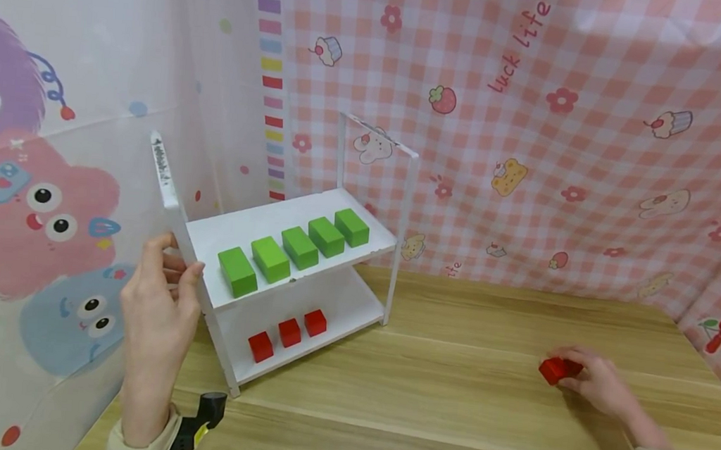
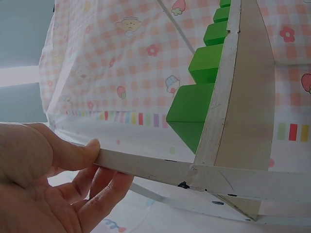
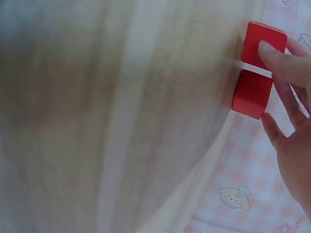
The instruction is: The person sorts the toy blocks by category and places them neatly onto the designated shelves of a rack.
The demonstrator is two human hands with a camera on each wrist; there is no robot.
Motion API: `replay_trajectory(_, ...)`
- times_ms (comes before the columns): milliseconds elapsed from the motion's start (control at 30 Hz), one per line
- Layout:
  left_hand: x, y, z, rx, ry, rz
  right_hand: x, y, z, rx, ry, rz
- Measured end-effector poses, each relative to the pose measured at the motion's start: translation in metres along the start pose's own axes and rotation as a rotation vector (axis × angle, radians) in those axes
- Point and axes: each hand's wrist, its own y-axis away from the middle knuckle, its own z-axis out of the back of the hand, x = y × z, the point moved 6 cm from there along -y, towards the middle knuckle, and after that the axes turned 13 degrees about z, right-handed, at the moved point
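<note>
My left hand point(image 1: 160, 308) grips the near side post of a white two-tier shelf point(image 1: 285, 208), thumb on one face and fingers behind, as the left wrist view shows. Several green blocks point(image 1: 300, 247) stand in a row on the upper tier. On the lower tier are three red cubes point(image 1: 289, 332). Far to the right, my right hand point(image 1: 599, 381) pinches a red cube point(image 3: 262, 44) at the tabletop. A second red cube point(image 3: 252, 93) sits right beside it, close to the little finger.
The wooden table point(image 1: 423, 399) spreads between the shelf and my right hand. A pink checked cloth point(image 1: 532, 140) hangs behind it, and a white cartoon-print cloth point(image 1: 129, 16) on the left. The shelf's far upright frame point(image 1: 408, 207) rises above the upper tier.
</note>
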Motion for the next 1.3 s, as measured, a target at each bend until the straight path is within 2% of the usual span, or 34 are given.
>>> replay_trajectory(200,0.001,0.000,-0.001,0.008,-0.001,0.010,0.002,0.001,-0.001,-0.029,0.037,0.030)
replay_trajectory(433,0.002,0.000,-0.001,0.009,0.001,0.014,0.006,-0.002,0.001,-0.033,-0.021,-0.037)
replay_trajectory(567,0.002,0.000,-0.001,0.008,0.001,0.012,0.009,-0.006,0.001,-0.045,-0.010,-0.057)
replay_trajectory(733,0.001,0.000,-0.001,0.006,0.001,0.007,0.018,-0.013,0.001,-0.103,0.037,-0.010)
replay_trajectory(933,0.001,0.000,-0.001,0.006,-0.005,0.011,0.037,-0.031,0.004,-0.203,-0.002,0.080)
replay_trajectory(1167,0.001,0.000,0.000,-0.001,-0.001,0.001,0.055,-0.050,0.002,-0.297,0.026,0.154)
replay_trajectory(1300,0.000,0.000,0.000,-0.003,-0.002,-0.001,0.069,-0.063,-0.001,-0.330,-0.022,0.198)
